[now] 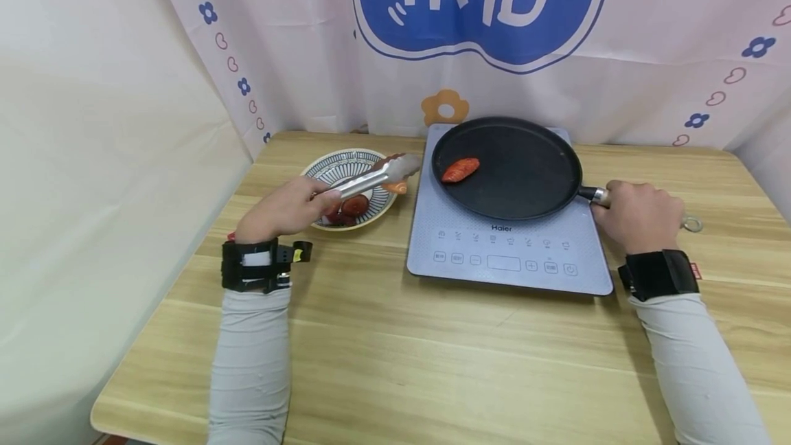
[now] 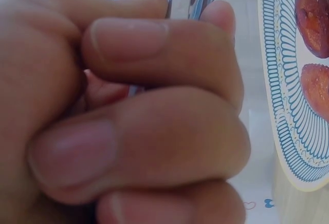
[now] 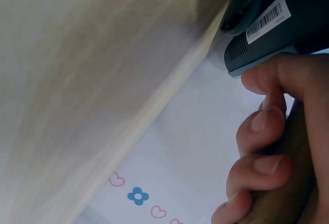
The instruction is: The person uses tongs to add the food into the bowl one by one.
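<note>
Head view: left hand [image 1: 281, 210] grips tongs [image 1: 364, 183], right hand [image 1: 643, 218] pan handle [image 1: 596, 195].
Rear of tongs hidden; barcode label [image 3: 268, 19]: right wrist view only.

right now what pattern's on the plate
The plate has blue looped lines on white, clearest in the left wrist view.

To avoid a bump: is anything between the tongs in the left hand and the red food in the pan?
Only the low rim of the pan, just left of the red food; nothing else visible stands between it and the tongs in the left hand.
</note>
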### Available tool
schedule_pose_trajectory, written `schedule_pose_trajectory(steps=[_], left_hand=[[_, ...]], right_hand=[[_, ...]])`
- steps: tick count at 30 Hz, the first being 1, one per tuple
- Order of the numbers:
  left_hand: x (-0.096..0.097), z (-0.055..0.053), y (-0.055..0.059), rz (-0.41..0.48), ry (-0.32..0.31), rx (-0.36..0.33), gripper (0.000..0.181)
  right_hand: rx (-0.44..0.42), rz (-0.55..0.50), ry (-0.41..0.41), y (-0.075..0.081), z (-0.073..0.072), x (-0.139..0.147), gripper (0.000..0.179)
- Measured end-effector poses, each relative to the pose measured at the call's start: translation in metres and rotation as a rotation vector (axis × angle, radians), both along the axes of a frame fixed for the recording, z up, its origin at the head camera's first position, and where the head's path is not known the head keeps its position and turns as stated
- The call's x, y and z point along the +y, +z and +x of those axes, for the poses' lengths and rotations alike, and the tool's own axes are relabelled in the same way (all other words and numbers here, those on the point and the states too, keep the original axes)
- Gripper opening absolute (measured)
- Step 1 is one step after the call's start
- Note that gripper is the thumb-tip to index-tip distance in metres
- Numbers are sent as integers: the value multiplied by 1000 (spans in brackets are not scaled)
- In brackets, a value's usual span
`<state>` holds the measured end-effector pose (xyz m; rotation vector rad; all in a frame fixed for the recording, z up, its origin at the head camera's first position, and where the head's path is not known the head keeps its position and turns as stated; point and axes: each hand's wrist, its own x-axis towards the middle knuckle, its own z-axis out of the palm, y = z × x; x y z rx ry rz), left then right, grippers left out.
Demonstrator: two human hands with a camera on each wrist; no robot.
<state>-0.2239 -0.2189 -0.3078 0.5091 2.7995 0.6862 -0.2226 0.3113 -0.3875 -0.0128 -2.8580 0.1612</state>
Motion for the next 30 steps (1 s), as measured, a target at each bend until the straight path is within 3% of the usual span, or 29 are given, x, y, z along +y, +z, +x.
schedule_pose_trajectory(steps=[30], left_hand=[[17,-4,2,10,-8,4,36]], right_hand=[[15,6,-2,-2,-1,2,34]])
